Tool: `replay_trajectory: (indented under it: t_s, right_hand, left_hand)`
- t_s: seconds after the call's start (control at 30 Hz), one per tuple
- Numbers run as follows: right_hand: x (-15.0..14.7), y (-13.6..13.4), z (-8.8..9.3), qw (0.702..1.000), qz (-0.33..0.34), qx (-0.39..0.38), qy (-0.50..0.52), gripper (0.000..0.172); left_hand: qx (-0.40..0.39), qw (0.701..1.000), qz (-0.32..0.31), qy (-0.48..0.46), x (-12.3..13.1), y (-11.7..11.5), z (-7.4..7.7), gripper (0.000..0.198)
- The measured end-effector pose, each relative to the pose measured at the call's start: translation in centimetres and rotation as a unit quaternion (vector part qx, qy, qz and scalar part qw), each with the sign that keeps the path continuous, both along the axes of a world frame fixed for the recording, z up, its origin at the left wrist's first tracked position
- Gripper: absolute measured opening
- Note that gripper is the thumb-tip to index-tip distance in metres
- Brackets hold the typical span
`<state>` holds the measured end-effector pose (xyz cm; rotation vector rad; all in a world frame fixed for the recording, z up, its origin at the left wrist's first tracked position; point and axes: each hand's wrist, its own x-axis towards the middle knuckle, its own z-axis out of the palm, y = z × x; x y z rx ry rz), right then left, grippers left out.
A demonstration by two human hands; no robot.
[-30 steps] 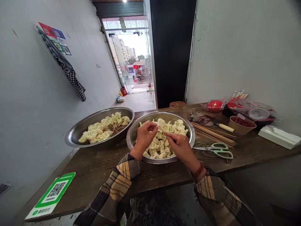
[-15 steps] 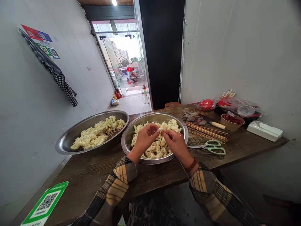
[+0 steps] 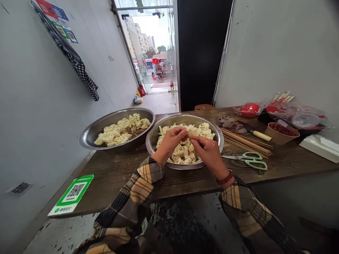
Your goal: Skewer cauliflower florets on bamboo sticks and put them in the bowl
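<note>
Tilted down and swung left since half a second ago, my head camera now shows the left steel basin (image 3: 88,135) and the right steel basin (image 3: 185,167) higher and further right. Over the latter, heaped with knobbly cauliflower florets (image 3: 186,154), the right hand (image 3: 209,151) pinches a thin wooden skewer (image 3: 189,135); the left hand's (image 3: 171,143) fingers are narrow beside it, their grip unclear to me. The left basin holds more florets and sticks (image 3: 136,131). On my grained wooden desk (image 3: 119,169), a paper tub (image 3: 284,139) carries glossy red contents.
</note>
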<state>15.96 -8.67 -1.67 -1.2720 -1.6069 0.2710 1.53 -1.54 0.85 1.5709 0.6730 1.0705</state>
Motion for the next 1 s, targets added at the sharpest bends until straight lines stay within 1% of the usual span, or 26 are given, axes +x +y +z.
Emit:
replay_trajectory:
  t_s: [0.1, 0.2, 0.3, 0.4, 0.5, 0.57, 0.63, 0.67, 0.7, 0.73, 0.8, 0.87, 0.9, 0.93, 0.97, 1.0]
  right_hand:
    - [0.0, -0.1, -0.1, 1.000, 0.005, 0.012, 0.018, 0.027]
    - [0.1, -0.1, -0.1, 0.999, 0.013, 0.035, 0.020, 0.026]
    - [0.1, 0.0, 0.0, 0.999, 0.013, 0.042, 0.005, 0.026]
    - [0.1, 0.0, 0.0, 0.999, 0.014, 0.043, -0.002, 0.027]
    - [0.1, 0.2, -0.1, 0.999, 0.013, 0.045, 0.011, 0.026]
    - [0.2, 0.3, -0.1, 0.999, -0.005, 0.042, 0.034, 0.026]
    - [0.3, 0.4, -0.1, 0.997, -0.034, 0.035, 0.055, 0.027]
    - [0.3, 0.4, 0.0, 0.997, -0.044, 0.029, 0.063, 0.028]
    - [0.3, 0.5, 0.0, 0.996, -0.049, 0.023, 0.070, 0.029]
    - [0.4, 0.5, 0.0, 0.996, -0.050, 0.019, 0.073, 0.030]
    - [0.5, 0.5, 0.0, 0.996, -0.047, 0.014, 0.073, 0.031]
    - [0.5, 0.6, -0.1, 0.996, -0.050, 0.014, 0.065, 0.030]
    - [0.5, 0.7, -0.2, 0.997, -0.054, 0.014, 0.061, 0.030]
    - [0.5, 0.7, -0.3, 0.997, -0.055, 0.014, 0.058, 0.029]
    - [0.6, 0.8, -0.4, 0.997, -0.055, 0.013, 0.056, 0.028]
    - [0.6, 0.8, -0.5, 0.997, -0.054, 0.012, 0.054, 0.028]
  left_hand:
    - [-0.018, 0.999, 0.011, -0.027, -0.1, 0.0, 0.1, 0.025]
    - [-0.016, 0.999, -0.011, -0.032, -0.1, 0.1, -0.1, 0.025]
    - [-0.007, 0.999, -0.025, -0.025, 0.1, 0.2, -0.3, 0.024]
    - [0.003, 1.000, -0.024, -0.001, 0.4, 0.1, -0.3, 0.024]
    - [0.010, 0.999, -0.005, 0.036, 0.5, -0.1, -0.2, 0.026]
    - [0.018, 0.997, 0.022, 0.065, 0.3, 0.0, 0.0, 0.028]
    - [0.051, 0.989, 0.058, 0.125, -0.1, 0.3, 0.2, 0.030]
    - [0.083, 0.978, 0.076, 0.177, -0.4, 0.6, 0.3, 0.029]
    - [0.122, 0.958, 0.091, 0.243, -0.7, 0.8, 0.4, 0.027]
    - [0.163, 0.929, 0.104, 0.316, -1.1, 1.0, 0.5, 0.024]
    - [0.224, 0.854, 0.126, 0.452, -1.8, 1.4, 0.5, 0.020]
    - [0.239, 0.790, 0.143, 0.547, -2.4, 1.6, 0.2, 0.018]
    - [0.235, 0.766, 0.146, 0.580, -2.7, 1.7, -0.1, 0.018]
    - [0.229, 0.750, 0.147, 0.603, -2.9, 1.8, -0.4, 0.018]
    - [0.222, 0.742, 0.146, 0.616, -3.0, 1.9, -0.7, 0.018]
    - [0.217, 0.741, 0.142, 0.620, -3.0, 2.1, -1.0, 0.019]
